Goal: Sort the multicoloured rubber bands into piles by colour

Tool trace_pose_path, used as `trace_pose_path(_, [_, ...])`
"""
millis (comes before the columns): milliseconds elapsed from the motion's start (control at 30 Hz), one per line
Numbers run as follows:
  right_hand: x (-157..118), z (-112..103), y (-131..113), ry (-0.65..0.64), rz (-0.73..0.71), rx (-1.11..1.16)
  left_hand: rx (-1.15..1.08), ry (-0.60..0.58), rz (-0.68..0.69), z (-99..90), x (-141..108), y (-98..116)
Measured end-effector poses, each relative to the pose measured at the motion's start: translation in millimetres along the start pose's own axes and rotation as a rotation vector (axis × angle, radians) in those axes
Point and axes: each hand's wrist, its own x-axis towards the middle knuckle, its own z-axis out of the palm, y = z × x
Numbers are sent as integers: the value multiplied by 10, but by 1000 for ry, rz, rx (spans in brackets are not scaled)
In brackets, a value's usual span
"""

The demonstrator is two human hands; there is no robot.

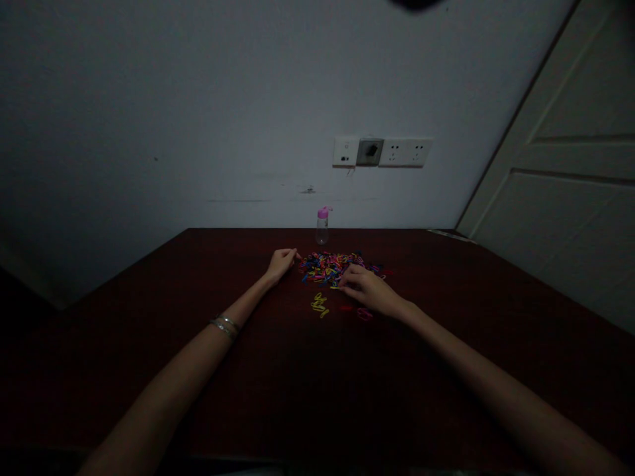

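Note:
A pile of small loop-shaped coloured clips point(325, 266) lies on the dark red table, with blue, red, yellow, pink and black ones mixed together. At its left edge rests my left hand point(282, 263), fingers curled and thumb tip by the pile; anything inside is hidden. My right hand point(366, 288) is at the front right of the pile, its fingertips pinched on a yellow clip point(335, 287). In front of the pile lies a small group of yellow clips point(319, 305). A few pink clips point(364, 314) and a red clip point(346, 307) lie below my right hand.
Behind the pile stands a small clear bottle point(322, 233) with a pink cap. The table point(307, 383) meets a pale wall with sockets point(381, 152) at the back. A panelled door point(560, 172) borders the right side.

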Motion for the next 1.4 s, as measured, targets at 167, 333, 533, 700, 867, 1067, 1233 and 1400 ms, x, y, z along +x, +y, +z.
trace_pose_path(167, [44,158,-285,-75,-84,66,0,-24,12,-6,-13,29])
trace_pose_path(333, [20,158,-290,-33,-94,114,25,-38,25,-9,-25,34])
trace_pose_path(533, [-27,2,-100,125,-17,127,21,-64,28,5,-74,63])
trace_pose_path(700, [-81,-102,57,148,54,74,70,-136,74,35,-121,85])
trace_pose_path(867, [-118,-161,171,171,91,0,234,-235,191,38,-138,101])
trace_pose_path(1067, [-140,-159,246,157,82,-50,363,-354,254,13,-132,156])
trace_pose_path(1233, [-143,-136,276,148,74,-77,428,-341,294,65,-117,158])
trace_pose_path(1400, [-140,-140,270,145,94,-82,453,-308,315,93,-117,159])
